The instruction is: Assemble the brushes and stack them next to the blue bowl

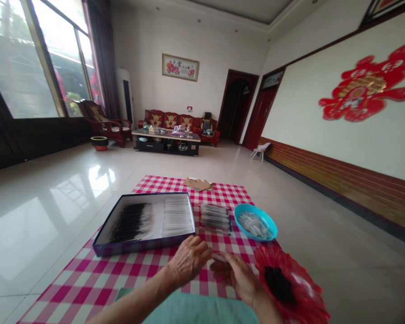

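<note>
While box rim flanks left hand, floor beyond.

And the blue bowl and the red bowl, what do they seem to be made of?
Blue bowl: probably plastic, smooth and opaque, given its even colour and thin rim. Red bowl: glossy plastic or perhaps glass, given its shiny, wavy edge.

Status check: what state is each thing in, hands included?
Left hand: fingers bunched, grip unclear
Right hand: pinching a pale piece
Box: open, dark rods and white rods inside
Grey rods: side by side
Blue bowl: upright, holding translucent pieces
Red bowl: upright, holding black pieces
Cardboard: ragged-edged, lying down
Curtain: drawn aside
</note>
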{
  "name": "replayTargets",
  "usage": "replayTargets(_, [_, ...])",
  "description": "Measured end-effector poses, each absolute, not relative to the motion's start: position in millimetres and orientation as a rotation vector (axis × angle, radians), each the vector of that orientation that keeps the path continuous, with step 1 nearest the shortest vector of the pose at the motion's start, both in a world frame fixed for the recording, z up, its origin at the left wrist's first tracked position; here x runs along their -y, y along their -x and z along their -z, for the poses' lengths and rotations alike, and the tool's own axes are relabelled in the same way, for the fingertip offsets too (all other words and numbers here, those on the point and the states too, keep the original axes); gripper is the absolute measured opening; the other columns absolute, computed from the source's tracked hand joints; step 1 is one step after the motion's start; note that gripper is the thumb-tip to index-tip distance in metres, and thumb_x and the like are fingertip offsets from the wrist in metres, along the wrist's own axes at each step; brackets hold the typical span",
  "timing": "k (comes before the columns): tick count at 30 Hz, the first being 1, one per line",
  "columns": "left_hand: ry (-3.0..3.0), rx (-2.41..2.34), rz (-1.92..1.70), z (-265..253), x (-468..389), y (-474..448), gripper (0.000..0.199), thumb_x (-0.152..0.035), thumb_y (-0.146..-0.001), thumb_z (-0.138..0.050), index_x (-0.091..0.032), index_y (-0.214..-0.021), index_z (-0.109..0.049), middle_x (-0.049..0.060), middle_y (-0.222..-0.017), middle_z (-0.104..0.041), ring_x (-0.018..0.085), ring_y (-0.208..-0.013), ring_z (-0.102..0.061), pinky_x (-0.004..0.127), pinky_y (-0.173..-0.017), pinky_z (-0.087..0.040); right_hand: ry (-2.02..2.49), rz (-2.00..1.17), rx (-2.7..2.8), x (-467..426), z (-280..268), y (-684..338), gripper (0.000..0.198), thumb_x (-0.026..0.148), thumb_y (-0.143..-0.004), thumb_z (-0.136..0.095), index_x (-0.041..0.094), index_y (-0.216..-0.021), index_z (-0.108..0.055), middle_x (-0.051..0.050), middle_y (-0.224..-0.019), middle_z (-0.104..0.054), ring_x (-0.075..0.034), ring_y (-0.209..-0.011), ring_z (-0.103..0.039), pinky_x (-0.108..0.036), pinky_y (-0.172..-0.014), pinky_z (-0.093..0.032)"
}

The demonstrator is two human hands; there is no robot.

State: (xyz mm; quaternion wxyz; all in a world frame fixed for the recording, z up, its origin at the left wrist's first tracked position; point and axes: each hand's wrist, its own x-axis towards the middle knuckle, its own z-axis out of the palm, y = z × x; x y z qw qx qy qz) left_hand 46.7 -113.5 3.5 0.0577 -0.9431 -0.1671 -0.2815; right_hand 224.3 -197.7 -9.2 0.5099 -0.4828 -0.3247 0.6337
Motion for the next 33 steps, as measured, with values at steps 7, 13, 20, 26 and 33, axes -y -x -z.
replayTargets(7, [2.818,0.165,0.701,-27.4,104.8,-28.8,0.016,-0.021,-0.094,-0.038,-0.018,-0.091,-0.054,0.001,-0.073,-0.052,0.015,-0.07,-0.042,0.032,-0.068,-0.03,1.11,-1.707,0.765,205.4,12.5,-218.7,0.03,0.042,-0.076,-0.066,0.013,-0.083,-0.069,0.002,-0.059,-0.06,-0.004,-0.045,-0.05,-0.015,-0.04,-0.032])
replayTargets(13, [2.921,0.345,0.691,-19.4,114.5,-25.9,0.025,-0.026,-0.094,-0.034,-0.019,-0.083,-0.055,0.002,-0.069,-0.052,0.014,-0.064,-0.043,0.028,-0.059,-0.03,1.257,-1.314,1.305,209.5,-13.4,-216.9,0.026,0.038,-0.082,-0.057,0.019,-0.07,-0.069,0.002,-0.058,-0.061,-0.008,-0.05,-0.051,-0.019,-0.048,-0.037])
replayTargets(20, [3.615,0.991,0.671,-23.6,118.8,-30.3,0.036,-0.037,-0.088,-0.04,-0.018,-0.065,-0.06,-0.002,-0.055,-0.047,0.01,-0.05,-0.04,0.022,-0.051,-0.028,1.379,-0.69,1.683,211.2,-25.5,-214.3,0.019,0.032,-0.08,-0.059,0.027,-0.092,-0.074,-0.005,-0.08,-0.072,-0.024,-0.077,-0.065,-0.031,-0.073,-0.049])
replayTargets(26, [3.888,2.112,0.257,-9.3,98.1,-14.5,0.046,-0.058,-0.073,-0.05,-0.014,-0.074,-0.064,-0.006,-0.045,-0.041,0.006,-0.038,-0.03,0.02,-0.04,-0.022,1.335,-0.445,1.766,218.8,-30.7,-242.6,0.022,0.025,-0.079,-0.061,0.03,-0.099,-0.071,-0.005,-0.092,-0.073,-0.024,-0.084,-0.067,-0.033,-0.076,-0.052])
replayTargets(33, [3.734,1.621,0.839,10.9,111.9,-24.9,0.042,-0.048,-0.084,-0.04,-0.015,-0.071,-0.063,-0.005,-0.048,-0.044,0.008,-0.045,-0.038,0.02,-0.045,-0.029,1.45,-0.409,1.584,215.7,-15.8,-249.6,0.022,0.028,-0.081,-0.057,0.026,-0.1,-0.07,-0.006,-0.094,-0.072,-0.023,-0.085,-0.067,-0.033,-0.074,-0.052])
